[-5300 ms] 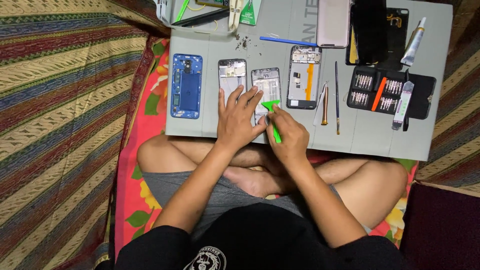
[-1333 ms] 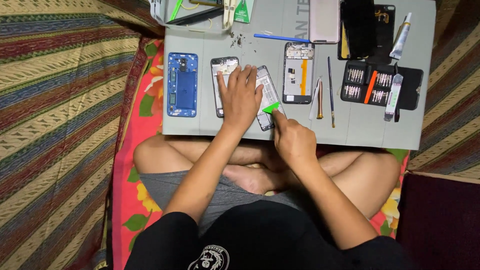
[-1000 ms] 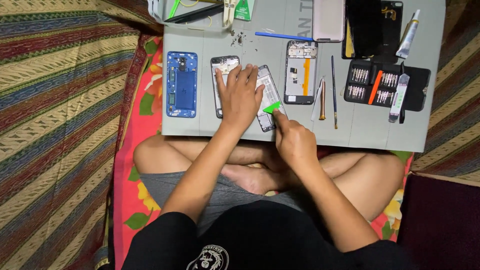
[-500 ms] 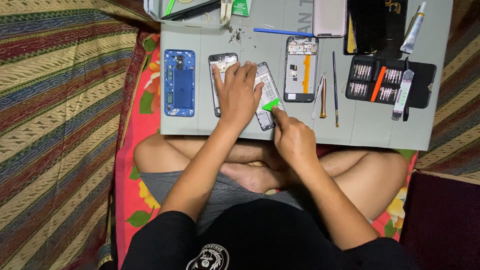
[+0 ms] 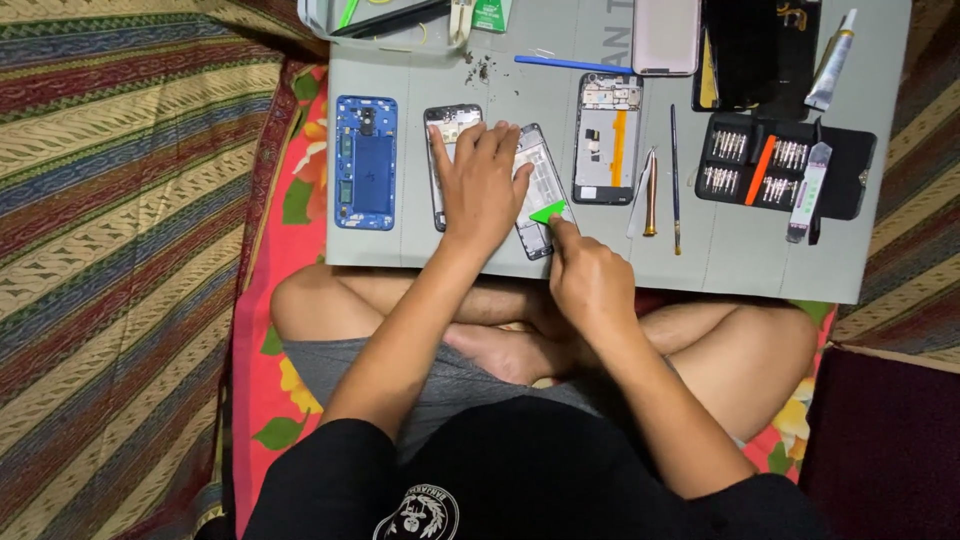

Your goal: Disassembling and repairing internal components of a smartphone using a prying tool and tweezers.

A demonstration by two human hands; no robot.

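A stripped phone frame point(image 5: 540, 190), pale inside with a dark rim, lies flat and slightly tilted on the grey mat point(image 5: 600, 250), just right of a second opened phone. A small green triangular pick point(image 5: 548, 212) rests against its right edge near the lower end

head cam | worn on head | faces steeply down | mid-range over lap and grey mat point(image 5: 600, 250)

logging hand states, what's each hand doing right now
Left hand: open, pressed flat on the phone frame.
Right hand: closed, pinching a green pick.
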